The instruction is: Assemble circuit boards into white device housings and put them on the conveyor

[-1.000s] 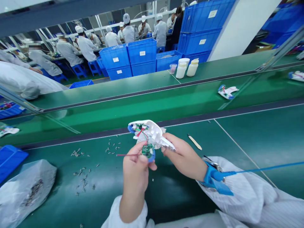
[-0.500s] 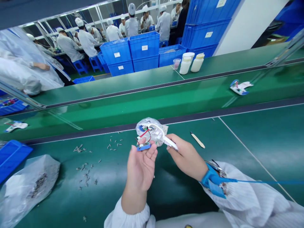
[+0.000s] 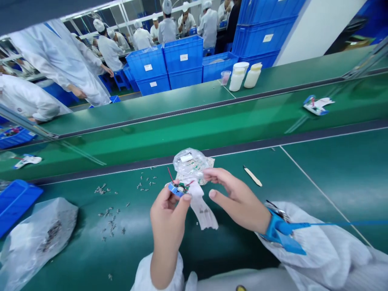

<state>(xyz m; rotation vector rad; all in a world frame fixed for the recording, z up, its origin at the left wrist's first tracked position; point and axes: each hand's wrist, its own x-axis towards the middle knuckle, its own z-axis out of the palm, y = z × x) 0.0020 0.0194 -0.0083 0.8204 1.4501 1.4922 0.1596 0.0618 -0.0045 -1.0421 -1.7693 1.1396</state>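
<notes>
- The fingers [image 3: 182, 197] of the left hand [image 3: 166, 220] are closed on a small circuit board [image 3: 179, 188] with a blue edge; its long axis runs nearly sideways, dipping slightly toward the right hand.
- Thin red and green wires [image 3: 171, 176] rise from the board.
- The right hand [image 3: 236, 200] is open and grips nothing visible; it lies right of the board, farther from it than the left hand.
- Its index finger [image 3: 210, 172] reaches the edge of a crinkled clear plastic bag [image 3: 190, 163], just above the board.
- A white, translucent strip [image 3: 201, 210] hangs below.
- On the green table [image 3: 333, 182], small metal screws [image 3: 106, 218] lie scattered left; a pale wooden stick [image 3: 252, 176] lies right.
</notes>
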